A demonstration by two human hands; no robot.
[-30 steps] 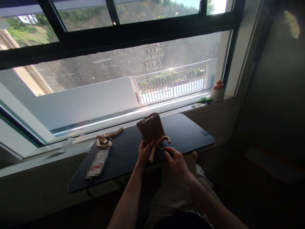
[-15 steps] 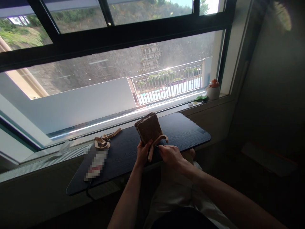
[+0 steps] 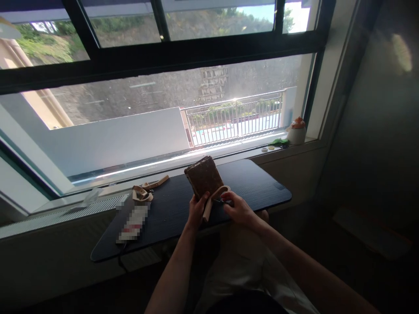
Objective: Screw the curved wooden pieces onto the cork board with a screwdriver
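My left hand point(image 3: 196, 209) is closed on the lower edge of a flat, squarish brown patterned pouch point(image 3: 203, 175). A tan strap point(image 3: 209, 207) runs in front of the pouch beside the left thumb, its upper end curling over toward my right hand point(image 3: 240, 210). In the right hand is a small dark-handled tool point(image 3: 228, 202), its thin tip reaching to the strap. I cannot make out the tool's exact kind, nor whether the strap is joined to the pouch.
On the left of the black table point(image 3: 176, 218) lie a coiled tan strap point(image 3: 142, 194) and a blurred-out packet point(image 3: 133, 224). A white jar with an orange lid point(image 3: 297, 131) stands on the windowsill, near green leaves point(image 3: 279, 142). A ribbed radiator point(image 3: 78, 216) runs along the left.
The right hand has turned a little and its fingers have shifted, so more of the dark tool shows. Part of the strap's curl is now behind the fingers. The camera view has tilted slightly.
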